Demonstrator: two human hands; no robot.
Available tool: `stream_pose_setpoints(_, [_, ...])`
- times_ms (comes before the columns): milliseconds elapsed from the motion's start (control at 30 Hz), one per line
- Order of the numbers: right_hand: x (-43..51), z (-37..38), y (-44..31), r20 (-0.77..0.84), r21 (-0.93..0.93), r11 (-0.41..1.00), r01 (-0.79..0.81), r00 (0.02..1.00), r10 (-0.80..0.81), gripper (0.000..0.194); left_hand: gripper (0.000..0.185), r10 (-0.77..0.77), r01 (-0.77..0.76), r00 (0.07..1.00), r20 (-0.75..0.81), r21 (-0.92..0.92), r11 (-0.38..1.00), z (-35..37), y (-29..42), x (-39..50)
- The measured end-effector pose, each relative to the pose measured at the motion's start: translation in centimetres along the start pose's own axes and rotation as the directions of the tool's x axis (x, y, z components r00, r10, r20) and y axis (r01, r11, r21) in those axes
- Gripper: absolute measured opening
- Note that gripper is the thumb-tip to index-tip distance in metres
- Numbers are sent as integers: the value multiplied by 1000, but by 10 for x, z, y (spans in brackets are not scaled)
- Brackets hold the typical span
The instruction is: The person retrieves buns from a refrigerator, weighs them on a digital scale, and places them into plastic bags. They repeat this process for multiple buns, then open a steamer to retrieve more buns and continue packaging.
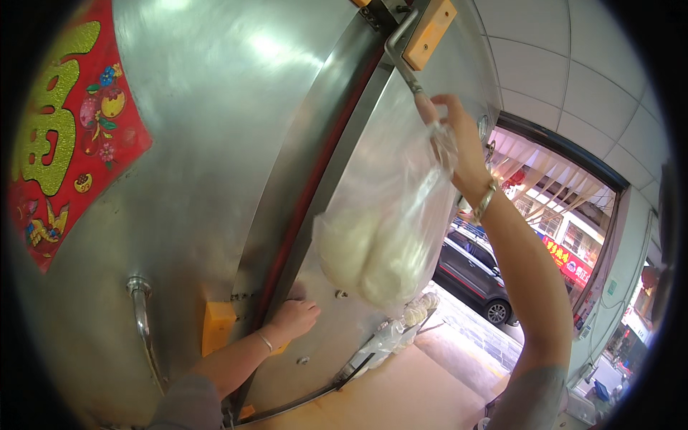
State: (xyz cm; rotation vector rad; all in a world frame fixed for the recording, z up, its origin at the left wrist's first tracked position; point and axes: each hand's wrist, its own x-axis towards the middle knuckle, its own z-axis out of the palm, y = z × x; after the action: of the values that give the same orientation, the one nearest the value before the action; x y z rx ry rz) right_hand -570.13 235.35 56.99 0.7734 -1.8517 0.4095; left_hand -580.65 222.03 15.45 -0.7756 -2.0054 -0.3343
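My right hand (pixel 451 134) is raised at the upper right, its fingers gripping the gathered top of a clear plastic bag (pixel 430 199). Pale rounded lumps, perhaps dough or buns, fill the bag's lower part. Just above the fingers is the end of a bent metal door handle (pixel 400 59); contact with it cannot be told. Lower down, my left hand (pixel 295 317) lies against the edge of a stainless steel door (pixel 360 161), fingers curled, near an orange block (pixel 217 325). Whether it grips anything is hidden.
A large stainless steel cabinet front (pixel 204 161) with a red paper decoration (pixel 102 123) stands at the left, a curved metal pipe (pixel 141 317) below. More plastic-wrapped items (pixel 398 333) lie along the lower door edge. Beyond the opening at right, a dark car (pixel 473 269) stands outside.
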Motion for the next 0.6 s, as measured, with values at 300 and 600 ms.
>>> stream_pose_setpoints(300, [37,6,22,-42,-456,868,197,969,-242,35,8,17,-23,997,-74,-73,997,1,-12,-3])
stream_pose_setpoints(600, [53,-1,77,12,-810,568,147,972,-235,35,9,-40,38,999,-30,-69,997,-3,-15,0])
